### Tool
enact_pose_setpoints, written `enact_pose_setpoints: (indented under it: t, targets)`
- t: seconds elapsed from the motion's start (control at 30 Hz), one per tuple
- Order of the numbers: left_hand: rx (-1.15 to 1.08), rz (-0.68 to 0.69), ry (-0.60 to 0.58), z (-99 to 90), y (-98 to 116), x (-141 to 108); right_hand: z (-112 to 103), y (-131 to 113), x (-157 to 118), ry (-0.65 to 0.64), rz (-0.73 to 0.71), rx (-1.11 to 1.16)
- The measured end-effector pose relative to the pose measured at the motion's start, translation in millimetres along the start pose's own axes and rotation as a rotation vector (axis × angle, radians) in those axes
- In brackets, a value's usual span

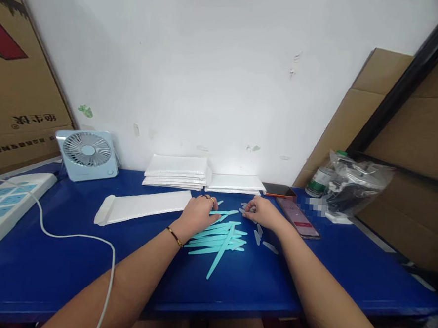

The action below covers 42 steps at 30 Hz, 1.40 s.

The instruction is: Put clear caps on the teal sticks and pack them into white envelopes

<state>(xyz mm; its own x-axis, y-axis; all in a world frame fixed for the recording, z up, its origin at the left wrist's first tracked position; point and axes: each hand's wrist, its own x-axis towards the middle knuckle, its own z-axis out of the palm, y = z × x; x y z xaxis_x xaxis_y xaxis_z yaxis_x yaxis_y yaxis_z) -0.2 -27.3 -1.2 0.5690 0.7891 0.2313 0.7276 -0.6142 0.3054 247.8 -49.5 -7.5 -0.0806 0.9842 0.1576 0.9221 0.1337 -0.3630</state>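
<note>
On the blue table lies a loose pile of slim, tapered teal sticks, shaped like eyebrow razors; one lies slantwise over the others. My left hand is at the pile's far left, fingers curled around the end of a teal stick that points right. Small translucent cap-like pieces are scattered right of the pile. My right hand is among them, thumb and fingertips pinched on a small clear piece, mostly hidden. Left of my left hand rests a long white padded mailer, its flap end facing left.
Stacked white mailers and a lower stack stand against the wall. Two phones, a bottle and a plastic bag are on the right. A fan, power strip and white cable occupy the left.
</note>
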Motion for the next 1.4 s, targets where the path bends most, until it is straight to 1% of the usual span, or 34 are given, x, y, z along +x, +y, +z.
enact_pose_setpoints:
  t: [0.1,0.17,0.3,0.4,0.47,0.57,0.7,0.8,0.83,0.9,1.0,1.07,1.13,1.27,1.4]
  targets:
    - [0.008,0.020,-0.106,-2.0,1.3,-3.0,3.6,-1.1,0.9,-0.044,0.014,0.005]
    - [0.015,0.036,-0.137,-0.8,1.3,-2.9,3.6,-2.2,0.6,-0.062,0.011,0.030]
    - [0.104,0.079,-0.085,2.8,0.8,-0.2,-0.8,-4.8,-2.0,-0.068,-0.008,0.106]
    - [0.137,0.086,-0.048,2.9,1.6,1.3,-4.3,-10.0,-4.5,-0.061,-0.046,0.224]
    - [0.120,0.098,-0.035,1.7,2.4,1.9,-5.5,-14.4,-5.6,-0.074,-0.094,0.290]
    - [0.093,0.117,-0.029,-0.5,3.5,2.6,-5.6,-19.0,-6.4,-0.078,-0.164,0.322]
    - [0.070,0.110,-0.037,-1.2,3.5,2.2,-4.0,-18.5,-5.9,-0.059,-0.166,0.363]
    - [-0.060,0.073,-0.016,0.1,1.9,1.4,-1.8,-16.1,-4.8,-0.070,-0.150,0.494]
    - [-0.133,0.053,-0.016,0.7,0.9,1.3,-1.2,-15.6,-4.4,-0.062,-0.145,0.541]
    - [-0.299,0.002,-0.051,2.0,-1.7,1.7,-1.1,-16.1,-3.8,0.004,-0.154,0.611]
    - [-0.499,-0.070,-0.131,3.9,-6.7,3.4,-3.2,-20.0,-4.0,0.164,-0.250,0.655]
    - [-0.561,-0.094,-0.142,4.9,-9.4,4.6,-4.8,-23.5,-4.8,0.232,-0.322,0.656]
    - [-0.585,-0.106,-0.140,5.5,-10.9,5.5,-5.0,-26.4,-5.5,0.245,-0.352,0.647]
    - [-0.586,-0.103,-0.141,5.5,-11.4,6.1,-3.0,-27.3,-5.8,0.218,-0.357,0.628]
    - [-0.585,-0.115,-0.141,4.9,-12.2,6.4,-3.4,-24.6,-5.3,0.253,-0.354,0.598]
